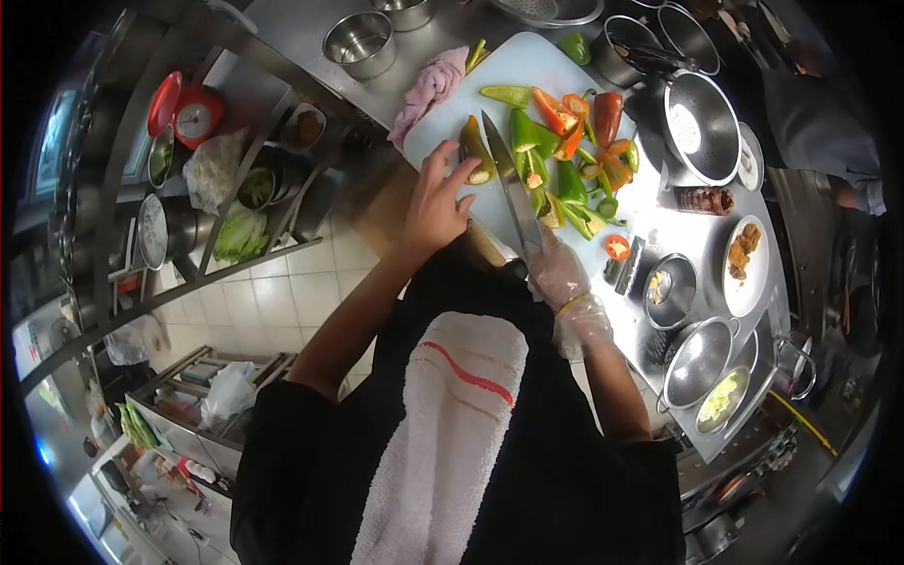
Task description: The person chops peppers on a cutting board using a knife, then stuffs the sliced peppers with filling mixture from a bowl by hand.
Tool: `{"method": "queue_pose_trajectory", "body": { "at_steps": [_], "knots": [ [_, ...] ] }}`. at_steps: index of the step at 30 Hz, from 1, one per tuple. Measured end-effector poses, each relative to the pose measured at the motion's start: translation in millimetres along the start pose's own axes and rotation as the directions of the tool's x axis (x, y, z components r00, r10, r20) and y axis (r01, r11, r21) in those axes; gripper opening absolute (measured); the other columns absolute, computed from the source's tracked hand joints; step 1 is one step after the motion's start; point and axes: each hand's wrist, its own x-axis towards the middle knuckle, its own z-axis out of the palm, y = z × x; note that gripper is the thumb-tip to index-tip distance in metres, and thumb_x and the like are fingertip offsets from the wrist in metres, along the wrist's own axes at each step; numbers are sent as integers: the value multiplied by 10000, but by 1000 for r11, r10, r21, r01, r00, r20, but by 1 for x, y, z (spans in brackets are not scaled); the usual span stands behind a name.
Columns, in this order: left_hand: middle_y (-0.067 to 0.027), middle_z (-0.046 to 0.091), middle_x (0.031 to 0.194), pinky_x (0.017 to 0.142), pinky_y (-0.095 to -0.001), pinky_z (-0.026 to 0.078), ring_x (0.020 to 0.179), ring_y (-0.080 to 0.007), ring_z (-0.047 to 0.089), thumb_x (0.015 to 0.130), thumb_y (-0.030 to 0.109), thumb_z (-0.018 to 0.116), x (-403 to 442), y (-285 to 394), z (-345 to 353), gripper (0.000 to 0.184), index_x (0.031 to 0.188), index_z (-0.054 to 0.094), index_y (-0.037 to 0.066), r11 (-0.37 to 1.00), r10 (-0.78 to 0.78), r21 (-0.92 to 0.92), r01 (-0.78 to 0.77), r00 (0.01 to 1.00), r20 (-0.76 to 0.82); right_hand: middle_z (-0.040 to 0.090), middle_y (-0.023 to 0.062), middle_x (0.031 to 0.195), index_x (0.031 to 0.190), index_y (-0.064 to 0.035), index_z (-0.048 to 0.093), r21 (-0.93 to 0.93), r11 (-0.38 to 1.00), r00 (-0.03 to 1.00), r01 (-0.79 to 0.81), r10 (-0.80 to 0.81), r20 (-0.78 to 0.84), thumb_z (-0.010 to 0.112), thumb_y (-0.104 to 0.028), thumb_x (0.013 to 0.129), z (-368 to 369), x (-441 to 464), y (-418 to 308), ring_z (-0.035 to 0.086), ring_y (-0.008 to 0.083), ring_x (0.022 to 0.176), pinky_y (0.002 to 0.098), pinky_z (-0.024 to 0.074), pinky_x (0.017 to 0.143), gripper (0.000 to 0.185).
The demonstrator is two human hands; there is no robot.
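Note:
My right hand (560,273), in a clear plastic glove, is wrapped around the handle of a large kitchen knife (509,179). The blade points away from me across the pale blue cutting board (441,141). To its left lies a dark green pepper piece (476,151). My bare left hand (438,200) has its fingers spread at the left side of that piece; I cannot tell how firmly the fingertips touch it. Right of the blade is a pile of cut green peppers (523,132) and red-orange pepper pieces (563,115). A red pepper (607,118) sits at the pile's far right.
A pink cloth (431,92) lies by the board's left edge. A steel pot (360,45) stands behind it. To the right are a colander (702,129), a plate of brown food (765,268) and a small dark bowl (670,292). Shelving (202,273) stands on the left.

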Motion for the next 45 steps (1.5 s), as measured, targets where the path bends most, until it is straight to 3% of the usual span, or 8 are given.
{"method": "queue_pose_trajectory", "body": {
  "at_steps": [3,16,19,24,31,39,43,45],
  "knots": [
    [-149,455,1239,870,-419,455,1025,-358,530,706,-33,663,15,-6,3,453,1136,561,66,997,64,36,-65,998,26,622,263,730,1110,11,473,-289,929,936,230,-292,-194,491,-204,909,19,5,35,604,455,694,550,475,648,295],
    [-146,485,1154,819,-445,478,916,-352,585,721,11,610,14,-12,18,283,994,545,50,996,54,69,-52,998,-18,584,237,705,1026,19,536,-425,864,919,270,-363,-154,520,-112,872,50,42,36,598,424,662,484,510,646,203],
    [-151,485,1161,796,-441,485,915,-358,584,713,2,614,13,-14,19,295,995,542,48,997,72,34,-71,997,-32,630,259,722,1110,33,471,-607,684,769,404,-614,-180,495,-127,872,62,82,23,632,428,681,520,500,600,288],
    [-145,492,1152,789,-437,487,937,-356,576,696,-21,618,13,-21,21,316,995,542,46,997,66,-22,-68,996,-63,636,279,811,1049,28,491,-355,909,911,219,-321,-258,477,-66,848,55,75,-20,651,405,781,469,521,644,222],
    [-146,521,1098,801,-416,491,929,-356,578,688,-21,648,14,-30,29,309,975,551,34,990,43,-130,-56,994,-104,629,289,804,1030,7,495,-541,798,876,265,-434,-211,471,-130,891,64,54,11,637,440,788,494,520,689,196],
    [-131,550,1092,735,-315,531,913,-269,626,709,-156,596,50,-41,46,331,999,540,-9,898,-40,-436,-60,975,-217,632,259,808,1050,-39,511,-194,981,999,-19,28,45,500,-188,913,16,-64,66,614,448,795,546,473,707,202],
    [-119,592,1017,769,-329,529,887,-270,634,716,-89,654,82,-37,53,286,972,575,11,908,14,-418,-25,999,-30,631,256,800,1086,-33,508,-225,973,998,48,-38,48,517,-190,906,8,-79,89,610,447,778,542,464,697,239],
    [-111,597,1052,794,-347,517,905,-279,633,754,-18,641,104,-43,46,235,980,604,39,989,71,-136,-55,991,115,627,256,783,1090,-40,506,-195,979,997,56,-64,-35,522,-198,906,10,-74,92,606,447,775,540,458,697,243]
  ]
}}
